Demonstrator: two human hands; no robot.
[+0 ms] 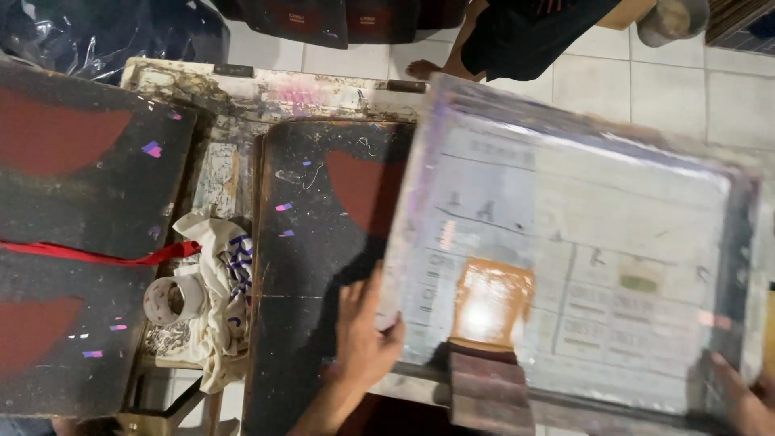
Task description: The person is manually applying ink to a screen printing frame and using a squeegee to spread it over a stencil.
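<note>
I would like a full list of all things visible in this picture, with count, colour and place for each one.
screen printing frame: one, pale grey mesh with faint blurred markings, right half, held at both sides
squeegee: one, dark reddish block, on the frame's near edge below a brown ink patch
dark boards: three, black with dark red shapes, two at left, one in the middle
stained rag: one, off-white with blue marks, between the boards
tape roll: one, whitish, beside the rag
red strip: one, across the left boards
tiled floor: white, top right
another person: dark clothing, bare foot, top
left hand: on the frame's left edge
right hand: at the frame's lower right corner
</note>
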